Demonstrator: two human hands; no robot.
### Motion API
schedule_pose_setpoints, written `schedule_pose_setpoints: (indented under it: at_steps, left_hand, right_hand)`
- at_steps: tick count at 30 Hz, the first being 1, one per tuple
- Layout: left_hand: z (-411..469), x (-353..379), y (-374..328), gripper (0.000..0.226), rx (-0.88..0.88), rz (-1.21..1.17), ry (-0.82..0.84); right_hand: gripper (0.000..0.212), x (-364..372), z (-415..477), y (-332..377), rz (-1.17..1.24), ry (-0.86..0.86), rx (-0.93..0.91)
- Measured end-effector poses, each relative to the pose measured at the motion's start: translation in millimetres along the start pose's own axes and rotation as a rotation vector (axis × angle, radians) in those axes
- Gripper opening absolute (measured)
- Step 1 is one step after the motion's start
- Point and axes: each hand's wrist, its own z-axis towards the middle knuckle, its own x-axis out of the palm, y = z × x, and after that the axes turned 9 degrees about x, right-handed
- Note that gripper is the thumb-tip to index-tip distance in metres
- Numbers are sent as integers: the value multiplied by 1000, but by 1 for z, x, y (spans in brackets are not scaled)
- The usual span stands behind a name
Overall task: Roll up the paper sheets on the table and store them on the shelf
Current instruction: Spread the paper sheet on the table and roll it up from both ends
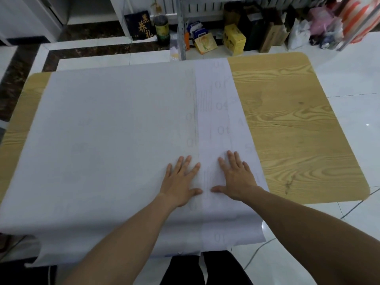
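White paper sheets (102, 130) lie flat under both palms. The left hand (181, 183) and right hand (236, 177) press down side by side, fingers straight and spread, each grip released, thumbs nearly meeting. Thin and faintly printed, the overlapping sheets cover most of the wood-grain table (287, 130) and droop over its near edge. Beyond stand a metal shelf (182, 27), a yellow box (234, 40) and a dark bottle (162, 27).
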Motion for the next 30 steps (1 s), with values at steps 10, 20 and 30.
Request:
schedule_pose_setpoints:
  at_steps: [10, 20, 30]
  left_hand:
    - [7, -5, -10, 83, 2, 11, -4]
    - [12, 1, -24, 82, 43, 13, -4]
    - [11, 1, -19, 82, 64, 0, -1]
  right_hand:
    - [99, 0, 3, -2, -50, 20, -31]
    - [96, -2, 4, -2, -111, 54, -53]
    - [86, -16, 24, 0, -67, 13, -41]
